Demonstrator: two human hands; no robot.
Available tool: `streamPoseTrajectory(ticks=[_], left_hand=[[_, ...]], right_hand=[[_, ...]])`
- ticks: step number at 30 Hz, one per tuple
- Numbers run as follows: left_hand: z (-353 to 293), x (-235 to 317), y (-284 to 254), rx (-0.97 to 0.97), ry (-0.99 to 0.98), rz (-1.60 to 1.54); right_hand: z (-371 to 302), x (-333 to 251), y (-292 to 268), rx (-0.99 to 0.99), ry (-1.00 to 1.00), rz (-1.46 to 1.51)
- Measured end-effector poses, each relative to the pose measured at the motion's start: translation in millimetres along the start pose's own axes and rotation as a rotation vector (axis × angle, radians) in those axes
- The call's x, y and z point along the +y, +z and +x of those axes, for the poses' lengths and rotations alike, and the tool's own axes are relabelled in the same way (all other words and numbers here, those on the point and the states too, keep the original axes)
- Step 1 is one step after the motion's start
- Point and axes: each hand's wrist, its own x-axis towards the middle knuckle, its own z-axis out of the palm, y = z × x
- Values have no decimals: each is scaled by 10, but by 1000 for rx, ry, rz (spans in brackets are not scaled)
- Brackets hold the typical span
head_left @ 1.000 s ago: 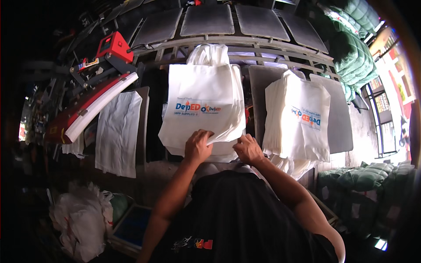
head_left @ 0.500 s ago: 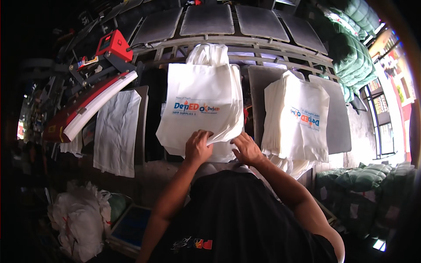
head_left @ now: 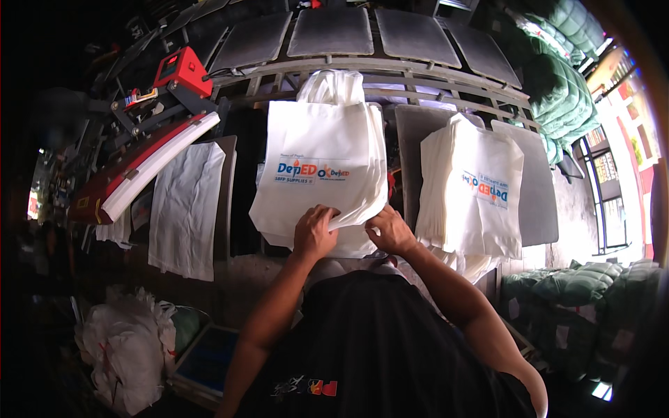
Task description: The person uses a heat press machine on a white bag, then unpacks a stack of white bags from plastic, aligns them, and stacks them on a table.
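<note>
A stack of white fabric tote bags (head_left: 327, 139) lies in front of me, its handles at the far end and a blue and orange print on the top bag. My left hand (head_left: 318, 233) is closed on the near edge of the upper bags, which curls up slightly. At the stack's near right corner my right hand (head_left: 391, 231) has its fingers curled in and pinches the bag edges. Its fingertips are partly hidden. Lower bags show between my two hands. To the right lies another pile of printed white bags (head_left: 470, 188), turned the other way round.
On the left stands a red heat press (head_left: 153, 150) with its plate raised, beside a plain white cloth piece (head_left: 187, 209). Flat grey boards (head_left: 329, 33) line the far rack. Green wrapped bales (head_left: 557, 97) are stacked at right, and a white sack (head_left: 125, 348) sits lower left.
My right hand has shifted slightly left and its fingers have curled in more at the bag corner. The left hand and the stack stay nearly where they were.
</note>
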Motion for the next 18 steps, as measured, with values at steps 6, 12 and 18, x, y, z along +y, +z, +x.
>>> streamPoseTrajectory(ticks=[6, 12, 18], left_hand=[[-6, 53, -28, 8, 36, -21], [-54, -121, 139, 23, -18, 10], [28, -16, 78, -26, -18, -4]], right_hand=[[83, 109, -10, 139, -45, 135], [43, -255, -204, 248, 126, -113], [-317, 91, 193, -196, 32, -131]])
